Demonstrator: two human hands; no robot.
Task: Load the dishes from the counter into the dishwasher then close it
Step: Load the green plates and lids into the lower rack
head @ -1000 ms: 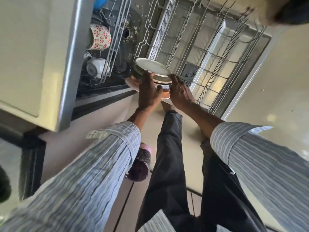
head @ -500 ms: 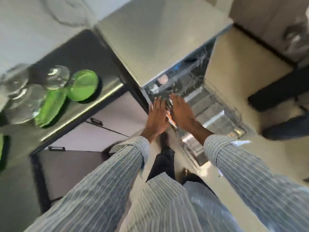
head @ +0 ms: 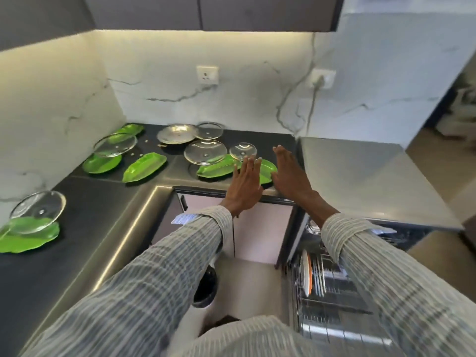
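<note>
Dishes lie scattered over the dark desk: green leaf-shaped plates and clear glass lids, some lids resting on the plates. Both hands reach over the nearest green plate, fingers straight, holding nothing: left hand, right hand. Down at the right, the dishwasher stands open, and its lower rack holds a row of plates on edge.

No readable text or labels.
</note>
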